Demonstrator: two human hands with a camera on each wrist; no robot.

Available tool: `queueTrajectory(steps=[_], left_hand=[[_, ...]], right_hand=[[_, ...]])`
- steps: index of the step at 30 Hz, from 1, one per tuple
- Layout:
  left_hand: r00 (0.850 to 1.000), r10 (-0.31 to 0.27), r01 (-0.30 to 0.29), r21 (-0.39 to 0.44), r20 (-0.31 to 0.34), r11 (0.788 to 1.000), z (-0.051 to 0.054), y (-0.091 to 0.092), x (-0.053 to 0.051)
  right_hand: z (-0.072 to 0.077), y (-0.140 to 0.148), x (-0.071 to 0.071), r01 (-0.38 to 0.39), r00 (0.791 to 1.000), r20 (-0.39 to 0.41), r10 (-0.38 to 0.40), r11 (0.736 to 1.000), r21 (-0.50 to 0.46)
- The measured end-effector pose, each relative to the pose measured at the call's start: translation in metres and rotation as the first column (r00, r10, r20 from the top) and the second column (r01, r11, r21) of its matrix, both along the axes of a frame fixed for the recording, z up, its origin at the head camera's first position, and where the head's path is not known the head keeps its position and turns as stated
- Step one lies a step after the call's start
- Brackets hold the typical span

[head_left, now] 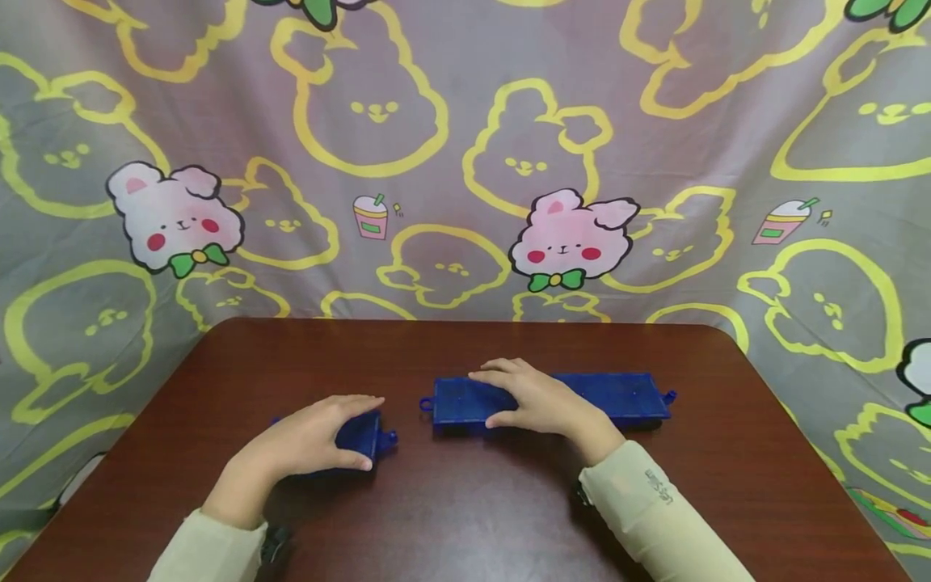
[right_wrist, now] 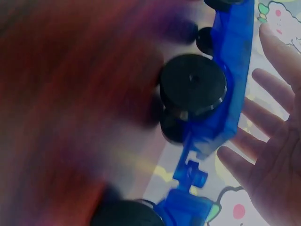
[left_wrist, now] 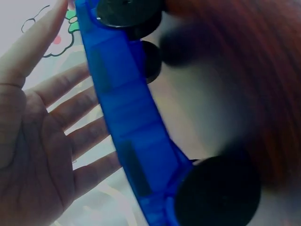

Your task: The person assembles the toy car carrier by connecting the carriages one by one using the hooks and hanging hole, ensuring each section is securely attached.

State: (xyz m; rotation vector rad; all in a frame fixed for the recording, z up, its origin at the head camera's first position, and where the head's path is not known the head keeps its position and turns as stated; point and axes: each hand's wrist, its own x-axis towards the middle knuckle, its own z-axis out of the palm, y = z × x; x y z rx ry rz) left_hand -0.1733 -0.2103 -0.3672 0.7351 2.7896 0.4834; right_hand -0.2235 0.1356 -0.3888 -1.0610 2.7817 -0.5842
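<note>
Left hand (head_left: 309,438) and right hand (head_left: 541,402) spread wide over blue wheeled pieces.

At left, straight fingers and thumb span the short blue wagon (head_left: 360,436), though whether they grip it I cannot tell; its hitch (head_left: 389,440) points right. Slightly farther back and to the right, apart from it, lies the long blue piece (head_left: 611,394), its ring (head_left: 426,404) facing left, under the other loosely extended fingers. Black wheels (right_wrist: 193,84) show beneath. Both rest on the brown table (head_left: 465,509), before a bunny-print cloth (head_left: 451,73).
</note>
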Motion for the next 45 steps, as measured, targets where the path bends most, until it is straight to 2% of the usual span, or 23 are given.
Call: queueTrajectory(steps=[6,13,22,29,45], left_hand=[[1.0,-0.001,0.001,-0.022,-0.003,1.0,-0.007,-0.003,0.001],[0.999,0.035,-0.035,-0.067,0.011,0.997,-0.011,-0.002,0.0],[1.0,-0.001,0.002,-0.08,0.007,0.997,-0.008,0.005,-0.006],[1.0,0.007,-0.004,-0.109,0.027,0.994,0.001,0.014,-0.014],[0.999,0.0,0.004,-0.128,0.032,0.992,0.001,0.034,-0.04]], right_hand=[[-0.004,-0.007,0.002,-0.02,1.0,0.011,0.02,1.0,0.023],[-0.006,-0.006,0.002,-0.015,1.0,0.013,0.015,0.999,0.031],[-0.007,-0.006,0.001,-0.023,1.0,0.021,0.023,1.0,0.016],[-0.008,-0.004,0.0,-0.015,1.0,0.012,0.015,1.0,-0.008],[-0.007,-0.001,0.001,-0.011,1.0,0.022,0.012,0.999,-0.043]])
